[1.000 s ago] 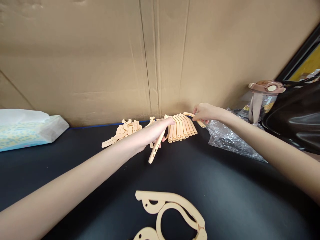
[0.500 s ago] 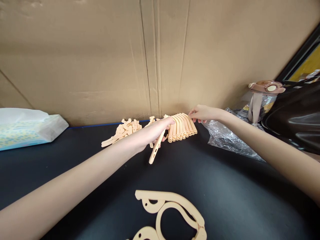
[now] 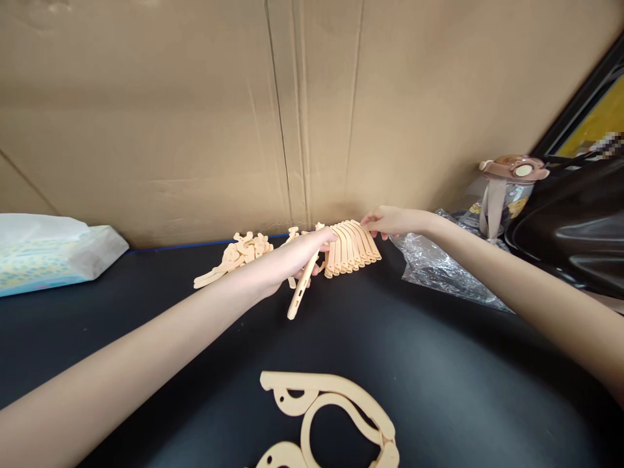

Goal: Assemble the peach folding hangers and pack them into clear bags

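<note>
My left hand (image 3: 316, 252) is closed around a long beige plastic hanger arm (image 3: 299, 296), slotted along its edge, that slants down toward me. Just right of it stands a row of similar curved hanger arms (image 3: 351, 247), packed side by side. At the row's right end my right hand (image 3: 385, 221) has its fingers pinched on the top of the last arm. Behind my left forearm is a heap of smaller beige pieces (image 3: 246, 247). Nearest me lies a folding hanger (image 3: 336, 383), folded, with hooked parts and a ring shape, partly cut off by the lower edge.
A tissue pack (image 3: 58, 253) lies at the left. Crumpled clear plastic wrap (image 3: 443, 266) sits under my right forearm, before a strapped bottle (image 3: 511, 188). A cardboard wall (image 3: 185, 130) rises behind the black tabletop (image 3: 458, 383).
The whole view has shifted slightly, so everything sits a little further left. Both hands keep nearly the same places, the left still with the hanger arm.
</note>
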